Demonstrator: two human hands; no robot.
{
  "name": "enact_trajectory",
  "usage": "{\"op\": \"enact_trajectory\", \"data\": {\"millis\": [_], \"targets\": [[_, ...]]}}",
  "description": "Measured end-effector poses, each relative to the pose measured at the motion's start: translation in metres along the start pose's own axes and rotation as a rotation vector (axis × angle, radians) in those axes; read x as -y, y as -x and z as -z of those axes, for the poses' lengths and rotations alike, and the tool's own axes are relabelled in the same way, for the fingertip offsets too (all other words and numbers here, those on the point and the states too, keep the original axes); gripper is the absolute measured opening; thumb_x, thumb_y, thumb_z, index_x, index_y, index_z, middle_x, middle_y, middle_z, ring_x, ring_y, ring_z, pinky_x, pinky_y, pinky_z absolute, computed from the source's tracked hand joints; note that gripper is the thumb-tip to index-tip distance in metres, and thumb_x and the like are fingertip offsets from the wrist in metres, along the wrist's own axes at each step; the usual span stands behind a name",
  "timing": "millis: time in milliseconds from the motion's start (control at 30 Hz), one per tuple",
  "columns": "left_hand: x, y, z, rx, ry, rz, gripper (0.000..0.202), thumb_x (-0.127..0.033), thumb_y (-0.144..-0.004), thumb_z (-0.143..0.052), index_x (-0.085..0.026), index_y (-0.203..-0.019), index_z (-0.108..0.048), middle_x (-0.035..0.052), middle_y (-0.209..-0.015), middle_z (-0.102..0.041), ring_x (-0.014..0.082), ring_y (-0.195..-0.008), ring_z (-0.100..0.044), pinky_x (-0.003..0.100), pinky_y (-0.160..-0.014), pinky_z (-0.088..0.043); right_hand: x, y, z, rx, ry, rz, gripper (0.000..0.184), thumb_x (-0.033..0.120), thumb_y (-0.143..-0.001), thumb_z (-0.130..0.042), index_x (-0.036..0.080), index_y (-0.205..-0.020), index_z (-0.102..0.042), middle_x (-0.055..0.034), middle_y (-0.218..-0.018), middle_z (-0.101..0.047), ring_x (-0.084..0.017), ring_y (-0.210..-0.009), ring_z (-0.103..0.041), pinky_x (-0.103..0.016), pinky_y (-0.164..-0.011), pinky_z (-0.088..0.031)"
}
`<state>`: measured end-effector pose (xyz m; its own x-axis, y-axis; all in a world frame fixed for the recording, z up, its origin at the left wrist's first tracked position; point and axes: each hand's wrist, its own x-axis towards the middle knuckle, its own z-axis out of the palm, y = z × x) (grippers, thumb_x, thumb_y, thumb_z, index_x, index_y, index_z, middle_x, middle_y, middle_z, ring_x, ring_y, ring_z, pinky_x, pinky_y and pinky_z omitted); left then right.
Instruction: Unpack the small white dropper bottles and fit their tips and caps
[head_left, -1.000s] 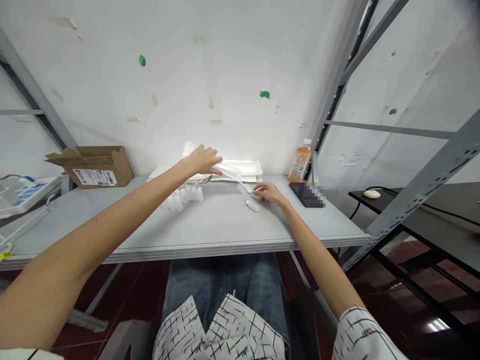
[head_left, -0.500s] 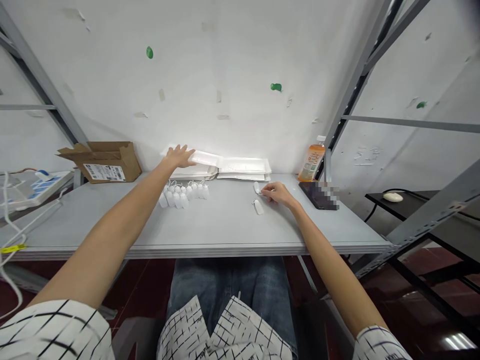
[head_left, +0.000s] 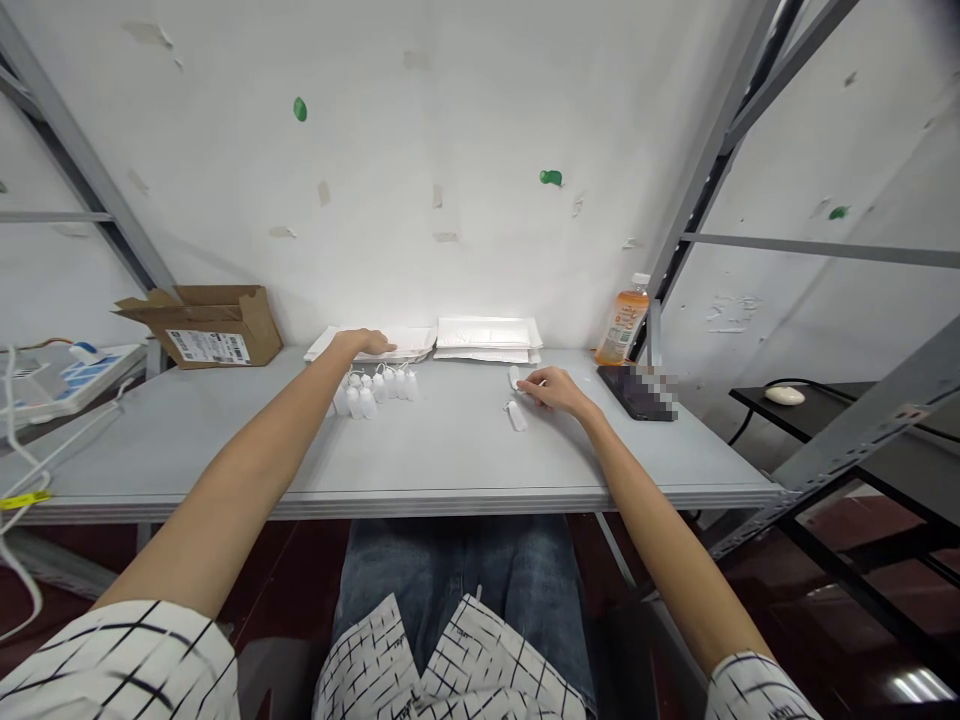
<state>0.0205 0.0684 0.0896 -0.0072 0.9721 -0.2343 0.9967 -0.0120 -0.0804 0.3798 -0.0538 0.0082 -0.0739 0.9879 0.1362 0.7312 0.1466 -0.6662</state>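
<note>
My left hand (head_left: 373, 343) rests on the left stack of flat white packets (head_left: 414, 341) against the wall, its fingers pointing right and lying low. Just in front of it stand several small white bottle-shaped pieces with string loops (head_left: 367, 403), partly hidden by my forearm. At the right, my right hand (head_left: 551, 388) is closed in a pinch at the lower end of a small white tag (head_left: 514, 377). A second white tag with a loop (head_left: 517, 416) lies on the table just below those fingertips.
The right stack of white packets (head_left: 487, 340) lies beside the left one. An open cardboard box (head_left: 210, 325) stands at the back left, near a white power strip (head_left: 75, 375). An orange drink bottle (head_left: 624, 322) and a dark phone (head_left: 634, 392) are at the right. Metal shelf posts flank the table.
My left hand has come down from its raised, spread position onto the left stack, and the lifted packets now lie flat. My right hand stays nearly in place.
</note>
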Motion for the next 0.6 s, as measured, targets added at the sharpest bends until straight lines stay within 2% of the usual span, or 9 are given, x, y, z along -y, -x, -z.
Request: {"op": "enact_trajectory", "data": {"millis": [100,167,267,333,400,467,533,600], "targets": [[-0.005,0.009,0.006,-0.022,-0.026,0.029,0.062,-0.06,-0.09,-0.043,-0.033,-0.145,-0.047,0.0092,-0.153,-0.044,0.0383,-0.133,-0.045,0.052,-0.099,-0.044,0.001,0.001,0.0,-0.018,0.033,0.004,0.026,0.038,-0.084,-0.06,0.016,-0.072,-0.068,0.0017,-0.049,-0.057,-0.011,-0.04,-0.049,-0.024,-0.048,-0.043],[-0.016,0.016,0.015,-0.1,-0.061,-0.006,0.062,-0.058,-0.089,-0.047,-0.032,-0.145,-0.046,0.0102,-0.153,-0.043,0.0379,-0.133,-0.045,0.051,-0.099,-0.043,-0.001,0.0,0.0,-0.025,0.045,0.004,0.024,0.035,-0.084,-0.06,0.016,-0.07,-0.067,0.0017,-0.049,-0.057,-0.011,-0.041,-0.049,-0.024,-0.048,-0.043],[-0.047,0.033,0.027,-0.281,-0.124,-0.219,0.055,-0.046,-0.093,-0.047,-0.026,-0.143,-0.048,0.0125,-0.145,-0.051,0.0329,-0.13,-0.049,0.046,-0.102,-0.04,-0.003,-0.002,0.0,-0.043,0.061,0.012,0.02,0.03,-0.082,-0.06,0.017,-0.068,-0.064,0.0017,-0.051,-0.057,-0.011,-0.041,-0.049,-0.023,-0.046,-0.042],[-0.076,0.051,0.026,-0.401,-0.134,-0.396,0.047,-0.038,-0.093,-0.047,-0.026,-0.138,-0.053,0.0105,-0.136,-0.059,0.029,-0.125,-0.053,0.042,-0.1,-0.042,-0.005,-0.003,0.0,-0.069,0.064,0.018,0.016,0.026,-0.08,-0.062,0.017,-0.066,-0.062,0.0016,-0.052,-0.058,-0.011,-0.041,-0.05,-0.022,-0.045,-0.041],[-0.108,0.07,0.014,-0.45,-0.095,-0.634,0.04,-0.029,-0.092,-0.047,-0.026,-0.131,-0.058,0.0077,-0.129,-0.063,0.0242,-0.118,-0.057,0.034,-0.093,-0.045,-0.005,-0.002,0.001,-0.094,0.052,0.008,0.012,0.023,-0.077,-0.063,0.017,-0.067,-0.061,0.0017,-0.053,-0.059,-0.01,-0.042,-0.05,-0.022,-0.044,-0.041],[-0.137,0.089,-0.008,-0.42,-0.071,-0.898,0.043,-0.014,-0.087,-0.048,-0.027,-0.125,-0.062,0.0053,-0.127,-0.064,0.0206,-0.113,-0.059,0.029,-0.087,-0.046,-0.006,-0.002,0.002,-0.12,0.032,-0.005,0.008,0.019,-0.075,-0.062,0.017,-0.068,-0.061,0.0014,-0.057,-0.06,-0.01,-0.042,-0.052,-0.021,-0.045,-0.042],[-0.159,0.103,-0.035,-0.378,-0.09,-1.088,0.05,-0.005,-0.078,-0.052,-0.029,-0.12,-0.065,0.0044,-0.123,-0.065,0.0201,-0.11,-0.06,0.027,-0.082,-0.046,-0.008,-0.002,0.003,-0.161,0.005,-0.003,0.003,0.014,-0.073,-0.061,0.016,-0.075,-0.063,0.0008,-0.064,-0.064,-0.009,-0.044,-0.054,-0.021,-0.046,-0.043],[-0.172,0.109,-0.06,-0.363,-0.134,-1.202,0.047,-0.004,-0.074,-0.055,-0.026,-0.113,-0.067,0.006,-0.116,-0.067,0.0217,-0.105,-0.061,0.027,-0.075,-0.046,-0.01,-0.004,0.003,-0.223,-0.029,0.008,0.019,0.011,-0.072,-0.059,0.017,-0.089,-0.065,0.0003,-0.072,-0.067,-0.009,-0.046,-0.057,-0.02,-0.046,-0.044]]}}
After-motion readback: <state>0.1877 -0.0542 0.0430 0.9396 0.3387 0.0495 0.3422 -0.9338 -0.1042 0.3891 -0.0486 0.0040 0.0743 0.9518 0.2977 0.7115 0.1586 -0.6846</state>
